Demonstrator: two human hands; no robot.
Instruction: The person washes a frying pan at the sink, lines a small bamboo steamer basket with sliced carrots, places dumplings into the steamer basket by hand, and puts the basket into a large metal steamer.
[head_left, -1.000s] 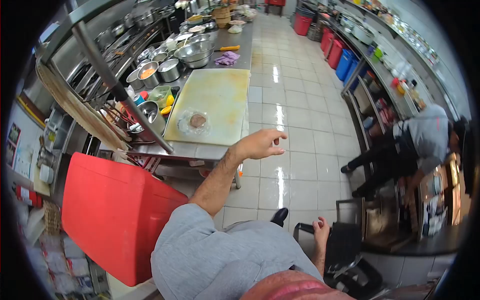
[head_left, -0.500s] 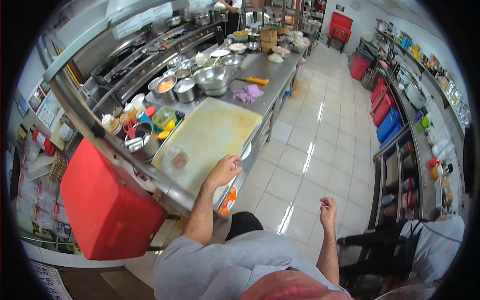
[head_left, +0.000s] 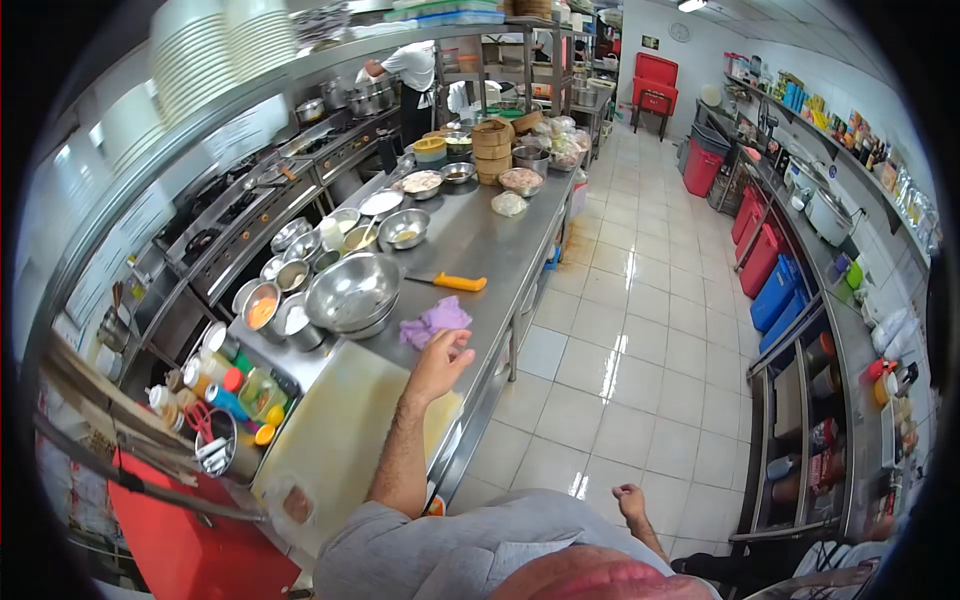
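Observation:
My left hand (head_left: 440,367) is over the edge of the steel counter, fingers loosely bent and apart, holding nothing. Just beyond its fingertips lies a crumpled purple cloth (head_left: 432,322); I cannot tell whether they touch. Below my left forearm is a pale, stained cutting board (head_left: 340,410), with a clear plastic bag holding something brown (head_left: 297,505) at its near end. A yellow-handled knife (head_left: 458,283) rests past the cloth, beside a large steel bowl (head_left: 352,290). My right hand (head_left: 631,503) hangs low over the tiled floor, fingers curled in, nothing visible in it.
Squeeze bottles and a steel pot of utensils (head_left: 225,450) line the board's left side. Bamboo steamers (head_left: 492,150) stand farther along the counter (head_left: 470,235). A person (head_left: 412,80) works by the stoves. Shelving (head_left: 800,400) runs along the right, beyond the tiled aisle (head_left: 600,330).
My view has moved forward along the counter and lifted. My left hand has gone from beside the cutting board to near the purple cloth. My right hand appears lower.

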